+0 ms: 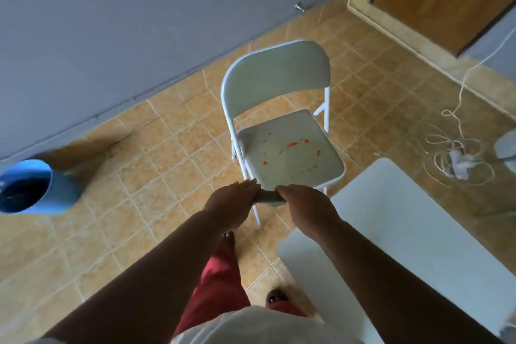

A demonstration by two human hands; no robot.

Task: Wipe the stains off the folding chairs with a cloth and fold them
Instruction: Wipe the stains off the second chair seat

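The folding chair (pixel 282 120) stood open on the tiled floor (pixel 156 153), red stains (pixel 293 144) spattered across its seat. Both hands gripped the seat's front edge: the left hand (pixel 231 201) and right hand (pixel 304 207) had their fingers (pixel 250 184) curled closed over it. No cloth was visible. Lifting the seat now would likely fold the chair unwiped, and could pinch fingers in the frame.

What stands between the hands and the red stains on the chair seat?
Nothing visible. Both the left hand and right hand grip the seat's front edge, and the red stains lie uncovered on the seat just beyond.
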